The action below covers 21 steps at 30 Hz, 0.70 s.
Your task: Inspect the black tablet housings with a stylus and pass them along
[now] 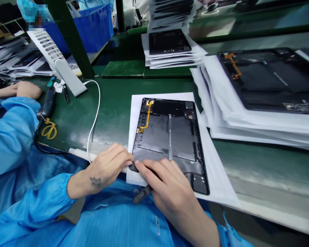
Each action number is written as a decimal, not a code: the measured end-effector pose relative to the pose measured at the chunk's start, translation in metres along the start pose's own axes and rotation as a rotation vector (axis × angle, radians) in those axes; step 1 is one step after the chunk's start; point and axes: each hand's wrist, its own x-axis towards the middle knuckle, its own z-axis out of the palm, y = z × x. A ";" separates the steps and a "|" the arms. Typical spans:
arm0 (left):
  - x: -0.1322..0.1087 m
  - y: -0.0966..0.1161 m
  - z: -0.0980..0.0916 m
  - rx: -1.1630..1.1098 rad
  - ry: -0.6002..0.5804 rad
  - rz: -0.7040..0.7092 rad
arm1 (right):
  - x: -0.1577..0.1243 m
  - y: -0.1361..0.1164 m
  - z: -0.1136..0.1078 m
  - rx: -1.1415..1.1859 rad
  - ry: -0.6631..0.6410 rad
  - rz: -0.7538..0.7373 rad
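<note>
An opened tablet housing [157, 140] lies on a white sheet [216, 171] at the table's front edge, its dark inside facing up. An orange flex cable [148, 116] runs along its upper left side, and a grey ribbon cable [170, 132] down its middle. My left hand [108, 166] pinches at the housing's near left corner; its fingertips hide what they hold, if anything. My right hand [170, 185] reaches over the near edge, fingertips at the same corner. Its curled fingers hold a black oblong part [142, 195], which sticks out below the palm, partly hidden.
To the right, another opened tablet housing [270, 79] rests on stacked white sheets [229, 120]. Further back stands another pile with a dark panel [170, 42]. A white fan-like device [59, 63], its cable [96, 113], a corded tool [47, 103] and a co-worker's arm [12, 120] occupy the left.
</note>
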 end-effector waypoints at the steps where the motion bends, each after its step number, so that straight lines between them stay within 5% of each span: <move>1: 0.000 0.000 -0.001 0.038 -0.022 0.026 | 0.000 0.001 0.000 -0.009 -0.010 -0.016; 8: 0.010 0.007 -0.015 0.235 -0.097 0.147 | 0.003 0.000 -0.001 -0.053 -0.080 -0.038; 14: -0.011 -0.002 -0.007 0.097 0.103 0.067 | 0.004 0.000 0.000 -0.059 -0.109 -0.032; 21: -0.018 0.000 0.000 0.211 0.100 0.210 | 0.005 0.000 -0.002 -0.093 -0.137 -0.078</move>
